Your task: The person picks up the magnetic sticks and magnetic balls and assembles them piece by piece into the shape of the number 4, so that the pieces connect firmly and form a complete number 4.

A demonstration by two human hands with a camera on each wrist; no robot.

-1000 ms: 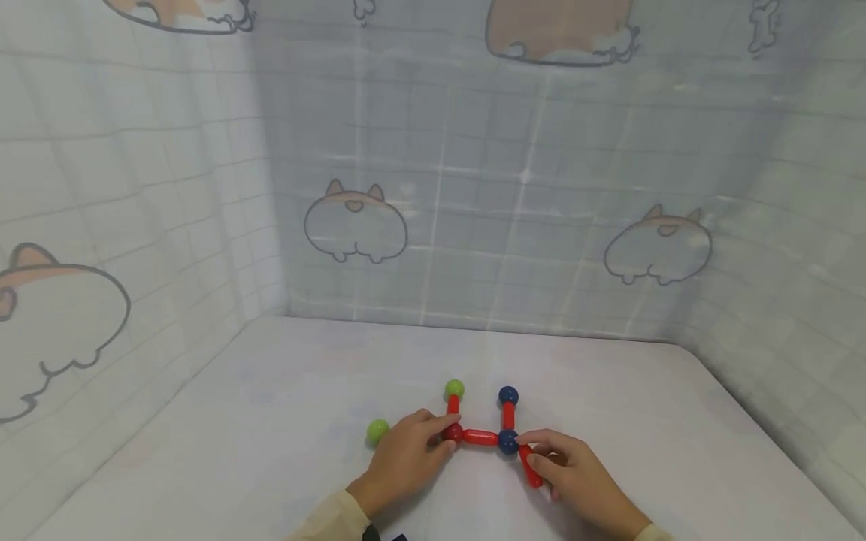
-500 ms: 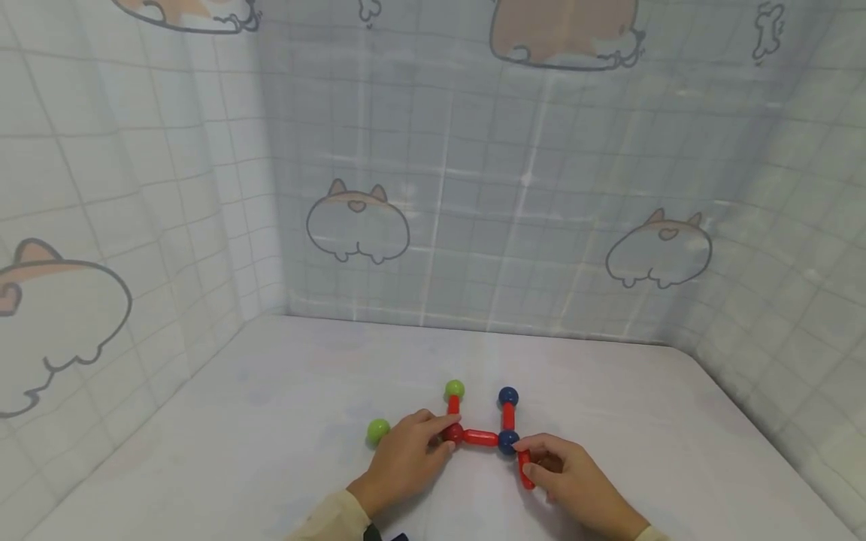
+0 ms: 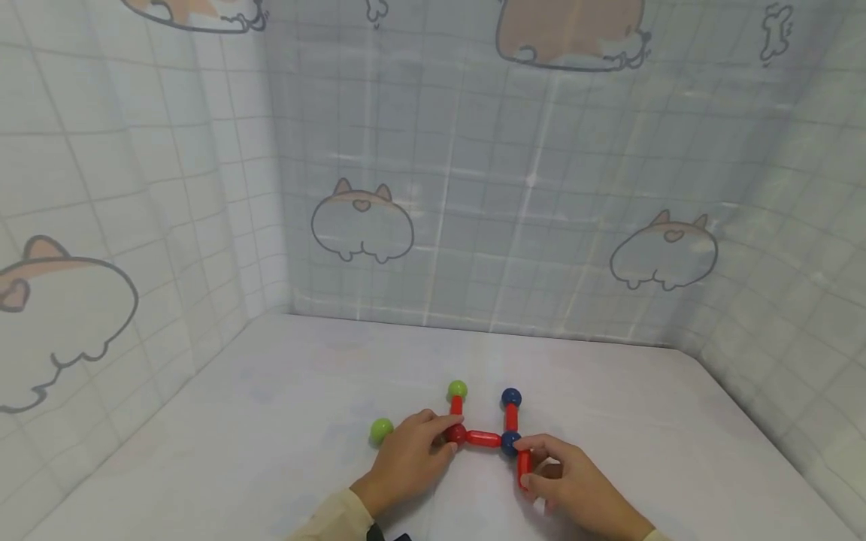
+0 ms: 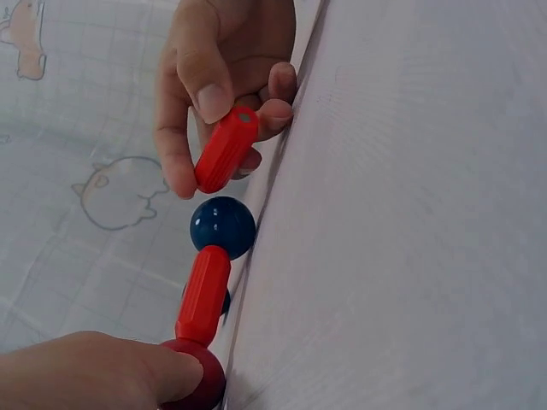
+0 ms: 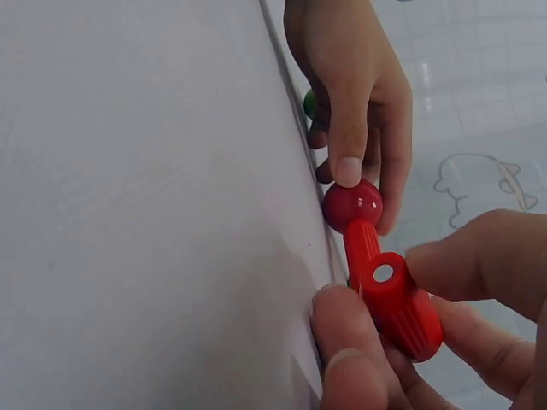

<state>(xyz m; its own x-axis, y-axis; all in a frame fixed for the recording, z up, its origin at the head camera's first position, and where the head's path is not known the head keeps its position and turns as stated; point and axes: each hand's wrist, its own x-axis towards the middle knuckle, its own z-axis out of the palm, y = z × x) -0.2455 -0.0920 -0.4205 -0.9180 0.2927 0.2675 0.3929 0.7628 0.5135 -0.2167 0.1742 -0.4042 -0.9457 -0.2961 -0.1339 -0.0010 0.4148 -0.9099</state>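
Observation:
My left hand [image 3: 414,454] pinches a dark red ball [image 3: 456,434] between thumb and fingers, low over the table. A red rod [image 3: 483,438] links that ball to a dark blue ball [image 3: 509,443] on its right. Between thumb and fingers of my right hand [image 3: 571,477] is another red rod [image 3: 524,466], pointing toward the front edge just beside the blue ball. The right wrist view shows a silvery disc on the near end of this held rod [image 5: 403,318]. In the left wrist view its far end is close to the blue ball [image 4: 222,228].
From the red ball a rod [image 3: 456,406] runs back to a green ball [image 3: 458,389]. A matching rod [image 3: 511,418] joins the near blue ball to a far blue ball [image 3: 511,397]. Another green ball [image 3: 382,430] lies left of my left hand. Patterned curtains [image 3: 473,240] surround the white table [image 3: 304,391].
The near end of the rod in my right hand has swung left, from a slant to almost straight toward the front. My left hand stays on the red ball.

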